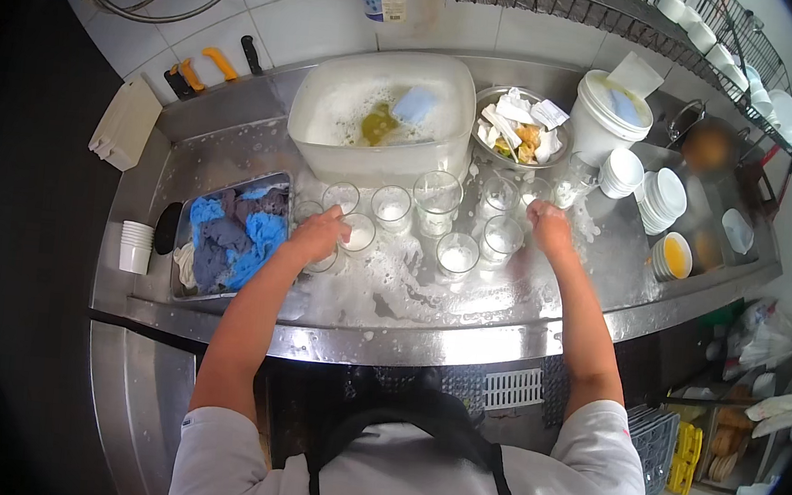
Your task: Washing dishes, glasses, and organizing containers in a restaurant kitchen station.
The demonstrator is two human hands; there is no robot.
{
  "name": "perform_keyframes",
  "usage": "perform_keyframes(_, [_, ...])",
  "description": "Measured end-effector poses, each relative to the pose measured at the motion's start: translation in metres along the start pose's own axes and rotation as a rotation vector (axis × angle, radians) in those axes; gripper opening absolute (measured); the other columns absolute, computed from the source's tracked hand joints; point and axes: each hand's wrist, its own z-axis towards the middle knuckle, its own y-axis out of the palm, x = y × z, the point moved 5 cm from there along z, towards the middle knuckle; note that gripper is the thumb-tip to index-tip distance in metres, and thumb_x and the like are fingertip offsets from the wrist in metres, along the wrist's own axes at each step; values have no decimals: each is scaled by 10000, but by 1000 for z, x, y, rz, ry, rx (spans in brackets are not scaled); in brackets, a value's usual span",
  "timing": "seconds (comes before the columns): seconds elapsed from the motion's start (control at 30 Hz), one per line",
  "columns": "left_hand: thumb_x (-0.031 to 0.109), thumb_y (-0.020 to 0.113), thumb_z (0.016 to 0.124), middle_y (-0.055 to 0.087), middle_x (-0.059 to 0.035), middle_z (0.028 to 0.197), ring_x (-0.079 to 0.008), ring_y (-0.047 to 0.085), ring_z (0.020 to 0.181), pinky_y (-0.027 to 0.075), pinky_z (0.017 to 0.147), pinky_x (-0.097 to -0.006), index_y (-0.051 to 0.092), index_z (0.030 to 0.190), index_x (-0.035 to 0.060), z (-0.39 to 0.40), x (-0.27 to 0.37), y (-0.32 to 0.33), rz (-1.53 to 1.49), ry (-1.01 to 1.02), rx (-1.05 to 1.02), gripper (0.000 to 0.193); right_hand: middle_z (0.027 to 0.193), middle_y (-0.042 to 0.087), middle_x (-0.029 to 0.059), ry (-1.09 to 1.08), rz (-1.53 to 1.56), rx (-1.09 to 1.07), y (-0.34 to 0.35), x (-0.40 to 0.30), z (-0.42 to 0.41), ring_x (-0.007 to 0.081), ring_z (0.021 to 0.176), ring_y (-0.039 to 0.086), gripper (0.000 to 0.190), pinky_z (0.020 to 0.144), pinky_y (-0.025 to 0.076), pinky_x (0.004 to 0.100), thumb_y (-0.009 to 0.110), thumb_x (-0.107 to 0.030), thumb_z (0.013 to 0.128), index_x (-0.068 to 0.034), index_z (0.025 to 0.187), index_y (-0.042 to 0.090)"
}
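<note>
Several clear drinking glasses with white suds inside stand on the wet steel counter (pixel 392 296). At the left of the group, my left hand (pixel 318 234) has its fingers at the rim of a sudsy drinking glass (pixel 360 236), with other glasses partly hidden beneath the hand. My right hand (pixel 550 226) has its fingers closed at the near side of another drinking glass (pixel 535 187), at the right end. Between my hands are a larger glass (pixel 437 198) and shorter tumblers, one of them a front tumbler (pixel 457 256). A tilted glass (pixel 570 191) is just beyond my right hand.
Behind the glasses stands a plastic tub (pixel 313 150) of foamy water with a blue sponge (pixel 414 104). Food scraps and paper fill a metal bowl (pixel 562 152). A white bucket (pixel 597 134) and stacked white bowls (pixel 658 202) stand right; a tray of cloths (pixel 233 238) lies left.
</note>
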Motion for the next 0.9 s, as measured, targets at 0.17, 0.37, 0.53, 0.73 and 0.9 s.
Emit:
perform_keyframes(0.17, [-68, 575, 693, 495, -83, 1142, -327, 555, 1018, 468, 844, -415, 655, 846, 147, -3, -8, 3, -15, -51, -8, 277, 874, 627, 156, -135, 175, -56, 1, -11, -3, 354, 836, 597, 86, 738, 473, 412, 587, -67, 802, -48, 878, 624])
perform_keyframes(0.37, [-86, 504, 702, 497, -92, 1107, -338, 555, 1003, 456, 844, -402, 648, 849, 135, 0, 4, -2, -35, -13, -4, 302, 957, 613, 162, -220, 205, -39, -2, -11, -4, 358, 904, 578, 130, 786, 465, 419, 604, -101, 815, -44, 928, 631])
perform_keyframes(0.53, [-88, 507, 693, 493, -98, 1119, -342, 556, 995, 455, 845, -404, 648, 836, 127, -9, -4, -3, -52, -54, 1, 294, 982, 591, 138, -442, 53, 127, -43, -98, -47, 320, 957, 546, 292, 867, 416, 447, 721, -241, 729, -88, 969, 656])
perform_keyframes(0.73, [-86, 509, 699, 493, -96, 1138, -356, 557, 981, 454, 852, -409, 660, 840, 143, -4, 0, -2, -26, -40, -12, 309, 1217, 425, 209, -367, -131, 37, 0, -148, -95, 340, 1105, 419, 378, 952, 309, 488, 743, -333, 670, -110, 963, 656])
perform_keyframes(0.9, [-84, 511, 699, 497, -97, 1131, -356, 559, 978, 456, 849, -406, 661, 842, 145, -3, -1, -1, -23, -28, -13, 309, 1129, 476, 218, -213, -154, 93, 14, -134, -90, 351, 1079, 443, 320, 936, 310, 480, 702, -337, 715, -99, 922, 647])
